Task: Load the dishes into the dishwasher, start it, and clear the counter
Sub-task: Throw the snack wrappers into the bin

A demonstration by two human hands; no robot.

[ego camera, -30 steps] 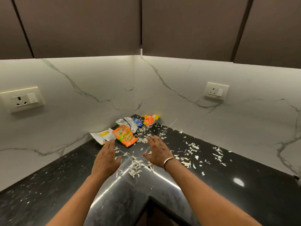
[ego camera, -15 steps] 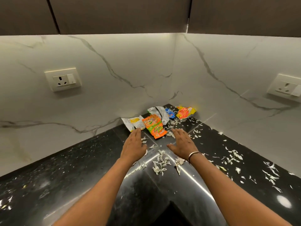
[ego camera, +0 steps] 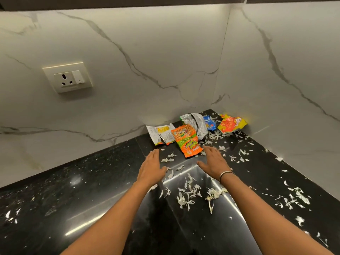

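Clearing of the counter [ego camera: 92,181] is being shown, judged to be at the gathering of litter. The left hand [ego camera: 151,168] and the right hand [ego camera: 214,162] are being held side by side, palms down, with the fingers straight and released; nothing is being grasped. Whether the palms are touching the surface cannot be told.

The orange wrapper [ego camera: 186,140] is lying just beyond the fingertips, in the gap between the two hands. Its near end is lying just beside the right fingers [ego camera: 209,151]. Beyond the left fingers [ego camera: 153,155] a silver-and-yellow wrapper [ego camera: 161,134] is lying. Farther off, against the marble wall [ego camera: 147,52], a silver wrapper [ego camera: 195,124], a blue wrapper [ego camera: 209,123] and a red-and-yellow wrapper [ego camera: 231,124] are being seen. Pale scraps [ego camera: 189,194] are lying scattered between, behind and to the right of the fingers.

The step is judged best done by the fingers being carried past the far wrappers, then drawn back together, so that wrappers and scraps are being heaped in one pass. Light scraps are likely to be flicked aside if the sweep is hurried.

The orange wrapper's long axis is running from the wall toward the person, and its near end is pointing at the right fingers.
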